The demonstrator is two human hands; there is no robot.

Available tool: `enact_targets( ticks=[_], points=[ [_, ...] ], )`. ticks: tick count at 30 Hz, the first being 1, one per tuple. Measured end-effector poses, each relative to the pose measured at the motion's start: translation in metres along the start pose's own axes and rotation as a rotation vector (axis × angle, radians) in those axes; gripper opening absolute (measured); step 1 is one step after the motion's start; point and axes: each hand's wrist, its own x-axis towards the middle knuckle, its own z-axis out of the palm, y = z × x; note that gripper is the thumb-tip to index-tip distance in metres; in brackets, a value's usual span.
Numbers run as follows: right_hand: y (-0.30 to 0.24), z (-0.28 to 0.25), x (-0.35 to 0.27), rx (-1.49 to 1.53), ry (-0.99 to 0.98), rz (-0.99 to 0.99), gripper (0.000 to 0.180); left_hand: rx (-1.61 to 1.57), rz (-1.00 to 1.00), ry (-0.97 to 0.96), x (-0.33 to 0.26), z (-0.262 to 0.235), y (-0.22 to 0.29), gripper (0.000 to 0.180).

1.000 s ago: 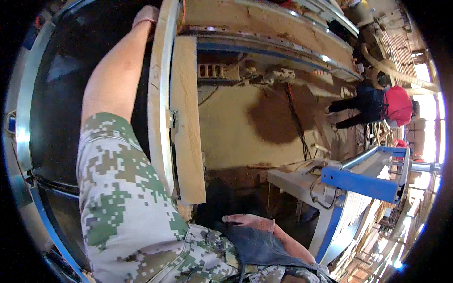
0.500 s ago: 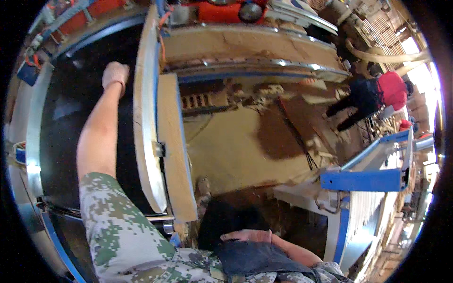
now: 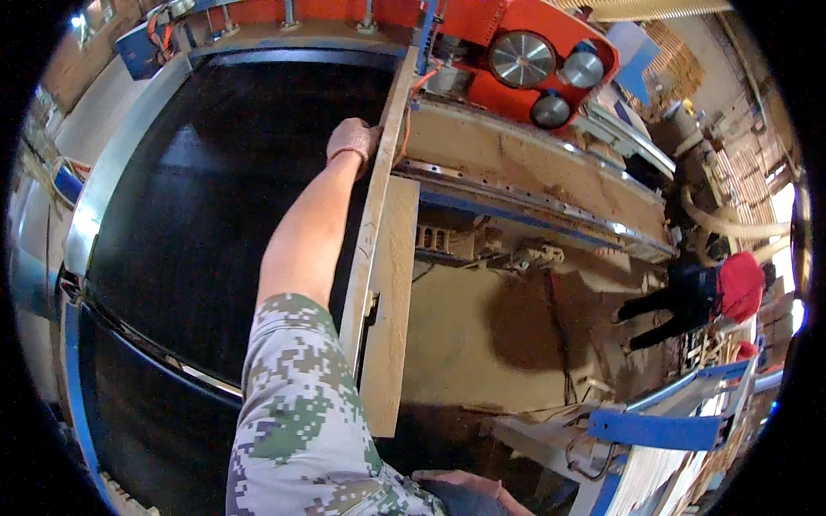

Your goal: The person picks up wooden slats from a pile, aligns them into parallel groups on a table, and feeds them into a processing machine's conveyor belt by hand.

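When viewed at the upper centre of the frame, note fingers [image 3: 370, 136] of the left hand [image 3: 351, 140] bent inward, with knuckles toward the camera, at the inner edge of a long pale rail [image 3: 379, 198]. Cannot tell whether closed on that edge or merely resting there, with the contact side hidden. Note also a pale, glove-like covering [image 3: 344, 133] with a reddish wrist band [image 3: 346, 153]. Trace the bare forearm [image 3: 305, 224] down to the camouflage sleeve [image 3: 297, 404] at lower centre.

Locate the right hand [image 3: 465, 479] at the lower edge, right of centre, next to dark cloth [image 3: 456, 499]; cannot tell whether spread or curled.

Find the rail between upper centre and middle of the frame, slanting down and leftward to the sleeve. To its left, see a broad black surface [image 3: 232, 232] bordered by a metal strip [image 3: 127, 163]. To its right, see a dusty tan board [image 3: 391, 344] just beside it, with a small dark fitting [image 3: 371, 310] between.

At upper right of centre, identify a red housing [image 3: 492, 101] bearing three round discs [image 3: 522, 59], with an orange cable [image 3: 425, 80] near its left side. Below the housing, see a dusty beam [image 3: 516, 142]. At upper left, see a blue box [image 3: 138, 49]. At right of centre, note a floor [image 3: 447, 344] with a brown patch [image 3: 533, 331]. At far right, see a co-worker [image 3: 740, 288] in a red top and dark trousers, well apart from both hands. At lower right, see a blue frame [image 3: 654, 430].
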Motion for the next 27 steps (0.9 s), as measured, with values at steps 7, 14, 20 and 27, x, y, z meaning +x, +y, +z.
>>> enact_targets(
  ticks=[7,14,20,27],
  points=[
    [-0.032,-0.022,0.022,-0.020,0.048,0.108,0.063,0.003,-0.071,-0.055,0.024,0.014,0.001,0.051],
    [-0.052,-0.033,0.041,-0.038,0.034,0.170,0.063,0.221,0.039,-0.118,0.038,-0.007,0.012,0.039],
    [-0.061,-0.036,0.047,-0.031,0.022,0.194,0.063,0.223,0.087,-0.115,0.048,0.000,0.006,0.033],
    [-0.064,-0.040,0.049,-0.041,0.012,0.217,0.062,0.109,-0.082,-0.069,0.035,-0.004,0.015,0.033]
  ],
)
